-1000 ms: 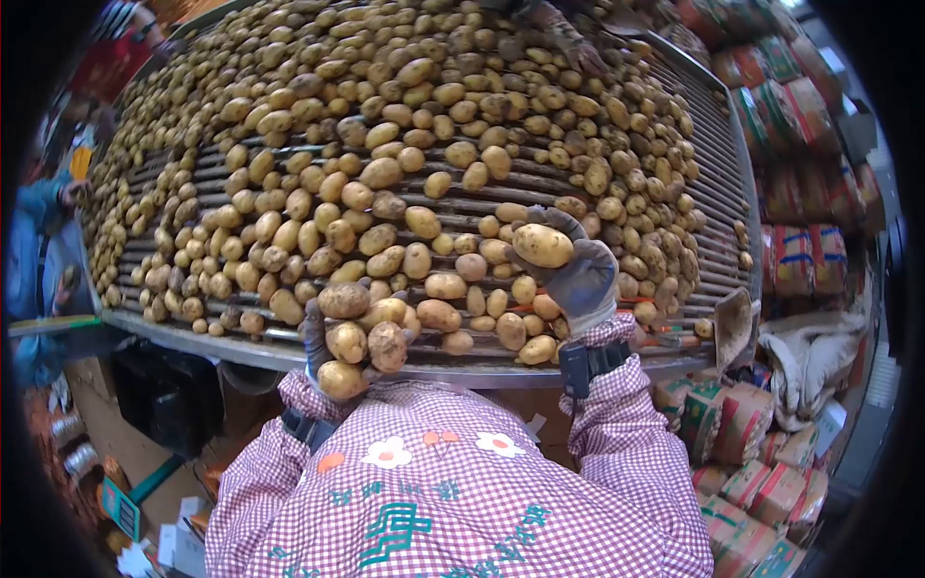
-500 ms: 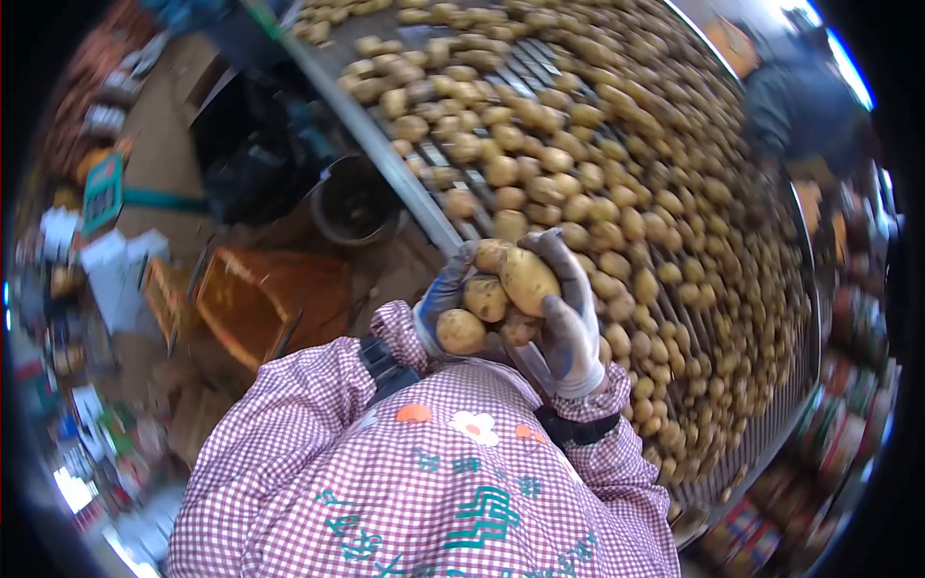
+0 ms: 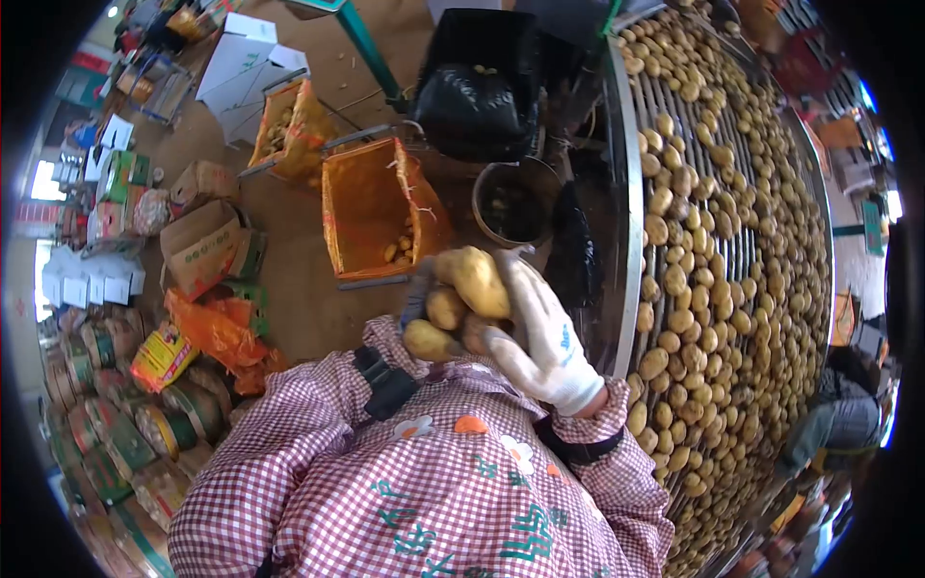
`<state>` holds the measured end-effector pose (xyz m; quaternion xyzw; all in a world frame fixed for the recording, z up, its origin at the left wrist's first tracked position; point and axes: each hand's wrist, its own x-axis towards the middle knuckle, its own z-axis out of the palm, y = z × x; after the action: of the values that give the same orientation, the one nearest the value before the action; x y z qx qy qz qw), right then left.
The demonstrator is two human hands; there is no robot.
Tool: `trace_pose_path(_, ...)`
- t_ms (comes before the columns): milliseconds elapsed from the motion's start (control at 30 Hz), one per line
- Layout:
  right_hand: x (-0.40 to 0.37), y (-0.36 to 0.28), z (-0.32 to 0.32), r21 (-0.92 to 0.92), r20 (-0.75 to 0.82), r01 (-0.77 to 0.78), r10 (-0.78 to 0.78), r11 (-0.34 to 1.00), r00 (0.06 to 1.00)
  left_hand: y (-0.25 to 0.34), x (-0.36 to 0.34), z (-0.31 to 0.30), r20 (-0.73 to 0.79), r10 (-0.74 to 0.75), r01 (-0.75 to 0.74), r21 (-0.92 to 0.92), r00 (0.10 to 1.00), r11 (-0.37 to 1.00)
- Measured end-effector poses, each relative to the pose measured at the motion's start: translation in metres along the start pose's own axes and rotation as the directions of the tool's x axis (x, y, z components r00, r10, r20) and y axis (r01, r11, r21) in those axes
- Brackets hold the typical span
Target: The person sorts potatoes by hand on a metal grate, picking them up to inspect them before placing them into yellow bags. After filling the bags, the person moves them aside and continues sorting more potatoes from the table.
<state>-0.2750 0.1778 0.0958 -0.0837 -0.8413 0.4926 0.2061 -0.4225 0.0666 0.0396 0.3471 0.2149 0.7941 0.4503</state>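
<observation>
Several potatoes (image 3: 480,281) are gathered between my two gloved hands, in front of my chest. My left hand (image 3: 417,292), in a bluish stained glove, cups the pile from the left; most of its fingers are hidden behind the potatoes. My right hand (image 3: 551,339), in a white glove with a dirty palm side, closes on the pile from the right, its thumb across the lower potatoes. Just beyond my hands stands an open orange mesh bag (image 3: 339,226) on a frame, with a few potatoes inside it.
A roller conveyor (image 3: 626,193) full of potatoes runs along my right, with a metal edge. Ahead are a bucket (image 3: 487,226), a black plastic-lined container (image 3: 477,106) and a smaller orange bag (image 3: 279,130) holding potatoes. Cartons (image 3: 200,246) lie left; a person (image 3: 843,424) stands far right.
My view and body have turned left, away from the conveyor and toward the orange bags. Both hands still hold the potatoes together, now close to the larger bag.
</observation>
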Motion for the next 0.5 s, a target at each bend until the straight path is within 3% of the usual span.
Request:
trace_pose_path(67, 0.022, 0.006, 0.018, 0.008, 0.059, 0.008, -0.008, 1.0, 0.998, 0.021, -0.013, -0.037, -0.076, -0.08, 0.071, -0.114, 0.994, 0.991)
trace_pose_path(133, 0.035, 0.004, 0.032, -0.025, 0.122, 0.022, -0.019, 0.999, 0.992, 0.009, -0.093, -0.153, -0.102, -0.135, 0.038, -0.646, 0.986, 0.763)
trace_pose_path(167, 0.037, 0.004, 0.034, -0.015, 0.138, 0.007, -0.005, 1.0, 0.99, 0.066, -0.056, -0.104, -0.357, -0.514, 0.125, -0.716, 0.78, 0.687)
trace_pose_path(200, 0.037, 0.004, 0.036, -0.004, 0.153, -0.009, 0.01, 1.0, 0.988, 0.095, -0.039, -0.076, -0.625, -0.492, 0.284, -0.408, 0.606, 0.868)
trace_pose_path(267, 0.036, 0.012, 0.034, 0.056, 0.15, -0.068, 0.059, 0.996, 0.987, 0.104, -0.058, -0.132, -0.419, -0.385, 0.126, -0.525, 0.823, 0.842)
trace_pose_path(300, 0.03, 0.016, 0.034, 0.092, 0.147, -0.119, 0.105, 0.989, 0.984, 0.107, -0.08, -0.179, -0.42, -0.382, 0.125, -0.522, 0.823, 0.844)
trace_pose_path(367, 0.017, 0.027, 0.037, 0.098, 0.106, -0.11, 0.1, 0.989, 0.989, 0.114, -0.109, -0.256, -0.53, -0.625, 0.135, -0.691, 0.573, 0.71)
trace_pose_path(400, 0.007, 0.038, 0.039, 0.085, 0.066, -0.068, 0.063, 0.994, 0.996, 0.113, -0.105, -0.259, -0.521, -0.633, 0.148, -0.694, 0.573, 0.705)
trace_pose_path(433, 0.009, 0.031, 0.026, -0.017, 0.049, 0.062, -0.061, 0.998, 0.997, 0.11, -0.098, -0.257, -0.712, -0.617, 0.406, -0.481, 0.336, 0.777)
trace_pose_path(467, -0.001, 0.028, 0.025, 0.188, 0.008, -0.224, 0.226, 0.956, 0.974, 0.105, -0.081, -0.252, -0.868, -0.475, 0.677, -0.265, 0.143, 0.687)
trace_pose_path(500, 0.0, 0.028, 0.019, 0.195, -0.004, -0.273, 0.28, 0.942, 0.96, 0.1, -0.065, -0.238, -0.931, -0.362, 0.719, -0.216, 0.053, 0.661)
